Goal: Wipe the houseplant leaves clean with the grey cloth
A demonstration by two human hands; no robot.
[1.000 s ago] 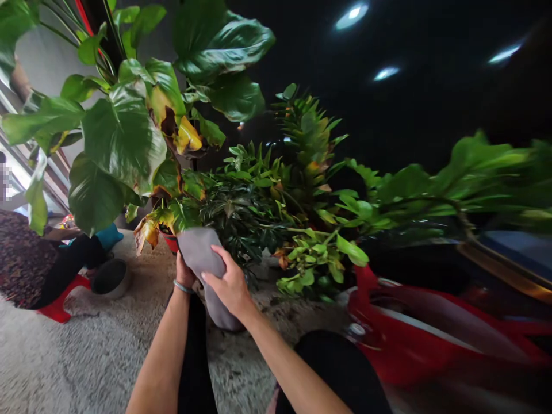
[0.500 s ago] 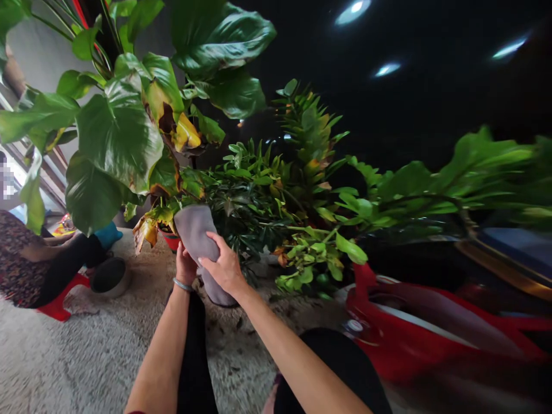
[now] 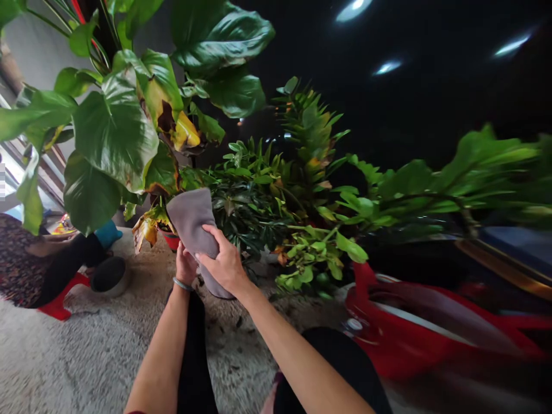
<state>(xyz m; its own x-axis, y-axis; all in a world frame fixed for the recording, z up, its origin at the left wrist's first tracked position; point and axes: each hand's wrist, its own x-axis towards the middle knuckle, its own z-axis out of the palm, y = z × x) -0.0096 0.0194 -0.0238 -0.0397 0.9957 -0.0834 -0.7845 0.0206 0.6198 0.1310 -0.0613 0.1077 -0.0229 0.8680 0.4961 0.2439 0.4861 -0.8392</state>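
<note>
In front of the plants, both hands hold a long, flat grey fabric piece [image 3: 192, 215], shaped somewhat like an insole. My right hand [image 3: 225, 263] pinches it from the right, thumb and fingers across its upper face. My left hand [image 3: 185, 265], with a band at the wrist, is closed on its left edge, and some of its fingers are hidden. The wide end of the piece points up and away, and its lower end hangs beneath my right hand. Just behind it stands a red pot [image 3: 171, 240] with yellowed, browned leaves [image 3: 146, 230].
Large green leaves [image 3: 116, 129] rise at the left, and bushy plants [image 3: 254, 190] fill the middle. A red bag-like container [image 3: 388, 339] lies to the right. At far left, another person [image 3: 26, 259] sits on a red stool [image 3: 60, 305] beside a dark bucket [image 3: 110, 279].
The wide upper end of the grey fabric piece has tilted up and slightly left. My right hand has moved a little up with it. My left hand stays about where it was.
</note>
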